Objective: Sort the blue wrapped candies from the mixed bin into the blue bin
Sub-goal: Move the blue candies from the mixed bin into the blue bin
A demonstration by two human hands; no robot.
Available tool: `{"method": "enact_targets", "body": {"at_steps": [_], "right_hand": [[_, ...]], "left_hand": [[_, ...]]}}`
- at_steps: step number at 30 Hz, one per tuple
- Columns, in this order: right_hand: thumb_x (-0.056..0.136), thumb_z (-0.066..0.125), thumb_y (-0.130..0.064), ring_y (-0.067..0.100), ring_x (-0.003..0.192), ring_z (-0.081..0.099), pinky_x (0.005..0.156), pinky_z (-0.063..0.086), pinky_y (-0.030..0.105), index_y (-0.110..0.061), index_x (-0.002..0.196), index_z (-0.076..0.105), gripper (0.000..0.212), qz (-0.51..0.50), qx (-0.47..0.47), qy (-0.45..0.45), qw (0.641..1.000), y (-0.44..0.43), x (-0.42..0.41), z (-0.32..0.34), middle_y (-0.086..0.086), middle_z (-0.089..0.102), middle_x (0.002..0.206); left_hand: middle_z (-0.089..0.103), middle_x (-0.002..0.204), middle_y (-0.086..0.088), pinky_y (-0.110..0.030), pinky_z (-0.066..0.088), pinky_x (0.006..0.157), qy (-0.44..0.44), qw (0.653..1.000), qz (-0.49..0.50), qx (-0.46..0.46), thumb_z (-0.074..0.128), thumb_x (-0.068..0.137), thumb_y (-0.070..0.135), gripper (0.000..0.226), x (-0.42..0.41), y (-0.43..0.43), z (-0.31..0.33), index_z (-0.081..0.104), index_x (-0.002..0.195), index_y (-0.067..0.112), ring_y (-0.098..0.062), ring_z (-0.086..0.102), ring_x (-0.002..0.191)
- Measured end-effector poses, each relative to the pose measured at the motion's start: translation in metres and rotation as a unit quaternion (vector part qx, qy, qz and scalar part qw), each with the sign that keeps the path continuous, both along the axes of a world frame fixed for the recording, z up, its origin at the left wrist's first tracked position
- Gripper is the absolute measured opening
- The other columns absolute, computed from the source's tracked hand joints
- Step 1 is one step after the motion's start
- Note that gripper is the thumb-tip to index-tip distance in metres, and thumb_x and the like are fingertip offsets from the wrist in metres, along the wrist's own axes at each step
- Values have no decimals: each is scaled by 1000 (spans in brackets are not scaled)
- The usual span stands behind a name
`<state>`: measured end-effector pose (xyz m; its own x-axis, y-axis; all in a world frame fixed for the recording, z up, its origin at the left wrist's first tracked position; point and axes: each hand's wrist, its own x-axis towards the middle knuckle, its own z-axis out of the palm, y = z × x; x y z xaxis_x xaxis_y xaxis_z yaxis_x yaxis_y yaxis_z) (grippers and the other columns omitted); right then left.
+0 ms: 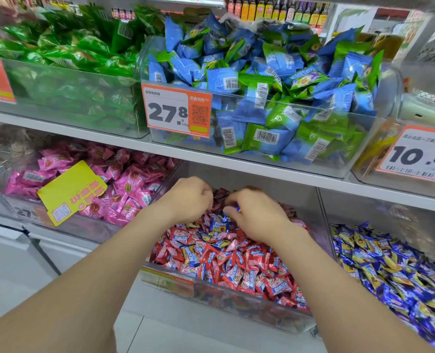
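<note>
The mixed bin is a clear tub on the lower shelf, full of red and pink wrapped candies with some blue ones among them. Both hands reach into its back part. My right hand pinches a small blue wrapped candy at its fingertips. My left hand has its fingers curled down over the pile; what is inside them is hidden. Another blue candy lies just below the hands. The blue bin, to the right, holds blue and yellow wrapped candies.
A pink candy bin with a yellow tag stands on the left. On the shelf above are a green packet bin and a blue-green packet bin with a 27.8 price tag. A shelf edge overhangs the hands.
</note>
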<state>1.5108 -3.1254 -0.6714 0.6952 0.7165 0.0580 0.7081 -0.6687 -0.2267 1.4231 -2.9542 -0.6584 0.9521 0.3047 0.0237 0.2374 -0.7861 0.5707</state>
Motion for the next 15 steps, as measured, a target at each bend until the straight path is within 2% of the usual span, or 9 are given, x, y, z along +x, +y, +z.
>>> {"method": "enact_targets", "body": {"at_steps": [2, 3, 5, 7, 8, 10, 12, 15], "right_hand": [[101, 63, -50, 34, 104, 67, 82, 57, 44, -27, 124, 70, 32, 38, -70, 5, 997, 7, -3, -5, 7, 70, 116], [101, 64, -49, 35, 107, 66, 81, 56, 42, -25, 126, 70, 35, 50, -105, 5, 993, 10, -4, -8, 9, 69, 120], [100, 67, -46, 35, 111, 65, 80, 53, 41, -24, 126, 70, 34, 60, -124, 5, 990, 14, -5, -13, 10, 67, 123], [99, 69, -45, 34, 101, 66, 79, 55, 41, -19, 112, 72, 29, 49, -90, 42, 994, 13, -4, -12, 10, 69, 110], [100, 66, -45, 34, 92, 66, 75, 54, 41, -14, 103, 70, 32, 43, -62, 67, 995, 11, -3, -8, 11, 69, 98], [103, 57, -44, 31, 76, 61, 66, 48, 40, -6, 90, 63, 41, 26, -11, 98, 995, 5, -3, 4, 14, 65, 81], [99, 54, -42, 25, 66, 55, 59, 41, 37, -7, 80, 56, 40, 0, 25, 109, 994, -4, -4, 14, 8, 61, 70], [94, 53, -42, 21, 61, 48, 56, 38, 33, -15, 68, 46, 38, -48, 73, 101, 991, -14, -6, 22, 0, 51, 60]], "left_hand": [[49, 59, -4, -33, 36, 55, -13, 1000, 24, -13, 45, 95, 17, 32, 0, -2, 0, 50, 66, 3, -24, 38, 59], [46, 60, -4, -34, 34, 54, -15, 999, 35, -25, 45, 95, 18, 32, 1, -3, 0, 45, 66, 6, -24, 36, 60], [45, 61, -5, -33, 43, 54, -19, 995, 57, -75, 46, 93, 19, 29, 1, -7, 3, 43, 65, 11, -27, 43, 55], [48, 65, -10, -42, 63, 60, -25, 982, 87, -167, 49, 89, 20, 24, 1, -11, 7, 48, 67, 9, -34, 64, 54], [49, 68, -12, -49, 65, 61, -20, 971, 99, -215, 50, 89, 21, 24, 1, -13, 8, 51, 70, 7, -34, 68, 55], [49, 74, -10, -49, 65, 59, 9, 952, 93, -290, 52, 94, 28, 28, 0, -15, 9, 53, 76, 6, -30, 66, 51], [45, 68, -5, -39, 61, 56, 42, 948, 58, -310, 64, 93, 36, 34, -1, -14, 7, 51, 75, 11, -25, 61, 50], [46, 54, -4, -30, 51, 51, 85, 961, -44, -258, 88, 82, 26, 48, -5, -6, -2, 45, 66, 14, -23, 49, 51]]}}
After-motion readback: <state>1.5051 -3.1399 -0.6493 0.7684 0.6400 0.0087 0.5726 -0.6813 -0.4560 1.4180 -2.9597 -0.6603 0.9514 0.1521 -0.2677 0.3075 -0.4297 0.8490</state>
